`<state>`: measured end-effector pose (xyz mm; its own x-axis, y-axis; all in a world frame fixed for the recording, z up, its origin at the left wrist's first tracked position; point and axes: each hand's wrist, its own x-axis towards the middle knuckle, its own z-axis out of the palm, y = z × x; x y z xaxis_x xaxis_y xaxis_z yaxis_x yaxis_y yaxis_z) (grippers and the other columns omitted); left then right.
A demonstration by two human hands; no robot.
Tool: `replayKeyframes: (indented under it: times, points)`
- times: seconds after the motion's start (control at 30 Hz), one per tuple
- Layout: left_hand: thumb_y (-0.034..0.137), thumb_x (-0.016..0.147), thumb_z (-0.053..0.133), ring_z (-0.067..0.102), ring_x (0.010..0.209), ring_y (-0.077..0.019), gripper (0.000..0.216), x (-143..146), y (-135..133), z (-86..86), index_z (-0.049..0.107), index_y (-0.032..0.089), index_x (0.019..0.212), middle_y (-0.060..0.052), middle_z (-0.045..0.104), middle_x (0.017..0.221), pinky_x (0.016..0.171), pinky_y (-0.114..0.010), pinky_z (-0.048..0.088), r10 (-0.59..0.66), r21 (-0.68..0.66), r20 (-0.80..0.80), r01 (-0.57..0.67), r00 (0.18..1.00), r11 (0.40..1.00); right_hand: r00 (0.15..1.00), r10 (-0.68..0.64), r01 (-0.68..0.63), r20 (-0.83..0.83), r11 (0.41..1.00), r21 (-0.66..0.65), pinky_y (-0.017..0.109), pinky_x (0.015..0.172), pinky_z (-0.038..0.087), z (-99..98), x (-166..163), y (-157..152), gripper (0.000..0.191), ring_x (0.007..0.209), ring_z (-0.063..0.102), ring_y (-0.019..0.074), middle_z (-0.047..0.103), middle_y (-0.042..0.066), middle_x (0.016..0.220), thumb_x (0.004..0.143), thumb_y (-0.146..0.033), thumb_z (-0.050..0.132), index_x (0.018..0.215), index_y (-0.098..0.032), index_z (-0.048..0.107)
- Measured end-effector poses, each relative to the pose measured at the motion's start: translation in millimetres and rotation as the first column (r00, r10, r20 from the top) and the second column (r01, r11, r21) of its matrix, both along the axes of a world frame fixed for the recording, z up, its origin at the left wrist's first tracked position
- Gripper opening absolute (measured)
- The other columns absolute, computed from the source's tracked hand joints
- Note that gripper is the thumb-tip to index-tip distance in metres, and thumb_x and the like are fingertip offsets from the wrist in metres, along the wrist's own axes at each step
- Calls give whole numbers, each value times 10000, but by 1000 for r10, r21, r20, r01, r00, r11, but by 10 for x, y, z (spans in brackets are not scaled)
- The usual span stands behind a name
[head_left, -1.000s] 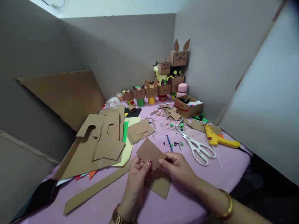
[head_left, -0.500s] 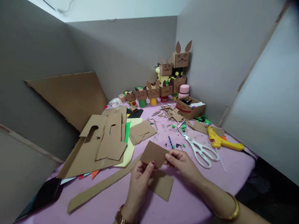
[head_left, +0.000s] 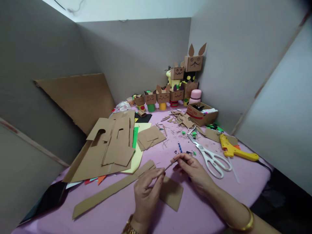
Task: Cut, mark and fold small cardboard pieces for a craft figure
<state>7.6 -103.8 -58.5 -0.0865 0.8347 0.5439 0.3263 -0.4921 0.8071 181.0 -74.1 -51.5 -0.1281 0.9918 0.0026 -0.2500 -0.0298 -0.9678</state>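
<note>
Between my two hands is a small cardboard piece [head_left: 168,167], seen almost edge-on as a thin dark line. My left hand [head_left: 148,189] pinches its near left end with thumb and fingers. At the far right end, my right hand [head_left: 191,169] is closed on it, thumb against fingers. Under the hands a second cardboard square [head_left: 173,194] lies flat on the pink cloth, partly covered by my left hand. A long cardboard strip [head_left: 104,194] reaches away to the left of that hand. White-handled scissors [head_left: 211,157] rest with blades apart, just right of my right hand.
Cut cardboard sheets [head_left: 117,143] are stacked at left, near a dark tablet-like object [head_left: 44,201]. A yellow glue gun [head_left: 237,151] lies at right. Further back are cardboard scraps [head_left: 185,120], an open box [head_left: 202,113] and several cardboard animal figures [head_left: 162,96].
The cardboard piece has been tipped from showing its broad face to nearly edge-on. Both hands have kept hold of it. The whole view has shifted slightly.
</note>
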Motion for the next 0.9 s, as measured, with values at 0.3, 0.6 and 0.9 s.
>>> replayKeyframes:
  times: [0.3,0.6,0.9]
  points:
    - [299,795,607,579,630,-161,151,43,21,74,666,188,712,-8,633,645,580,-223,435,-123,-344,112,155,986,926,993,-121,120,2,985,128,271,713,437,-49,41,15,220,779,567,175,654,11,803,774,-414,653,851,-208,664]
    - [388,811,578,512,592,-137,282,48,39,66,601,160,647,-7,579,600,556,-212,395,-169,-471,314,308,934,827,981,-188,182,47,977,109,261,657,428,-111,82,46,242,726,567,164,677,22,800,769,-420,657,843,-192,687]
    - [440,726,672,581,713,-155,304,6,83,86,679,159,841,-43,670,798,635,-228,448,-128,-534,454,385,882,753,984,-87,66,155,988,136,242,602,407,28,66,-23,199,657,552,150,668,21,689,732,-348,702,717,-149,713]
